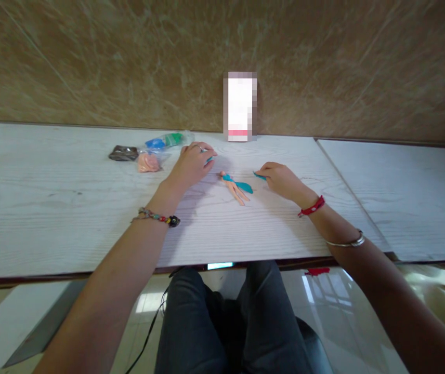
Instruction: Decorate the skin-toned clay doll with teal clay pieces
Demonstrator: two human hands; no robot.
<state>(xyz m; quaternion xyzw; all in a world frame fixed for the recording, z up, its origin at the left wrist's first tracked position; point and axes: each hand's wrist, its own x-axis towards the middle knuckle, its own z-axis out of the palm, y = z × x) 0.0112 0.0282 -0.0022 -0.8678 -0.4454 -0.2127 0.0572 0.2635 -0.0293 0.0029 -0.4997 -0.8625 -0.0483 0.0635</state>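
A small clay doll figure (239,193) lies on the white table, with peach body and legs and a teal top. A teal leaf-shaped piece of clay (245,187) spreads from its side to the right. Left of the figure's head, my left hand (194,165) pinches a small teal piece of clay (209,159), mostly covered by the fingers. To the figure's right, my right hand (283,181) grips a thin teal strip (260,176) between thumb and fingers; its pointed end faces the figure. Neither hand touches the figure.
Bags of peach clay (148,162), dark brown clay (123,152), and blue and green clay (164,140) lie left of my left hand. A blurred upright phone-like screen (240,106) leans on the brown marbled wall (129,62). The table's front edge (70,276) runs above my legs.
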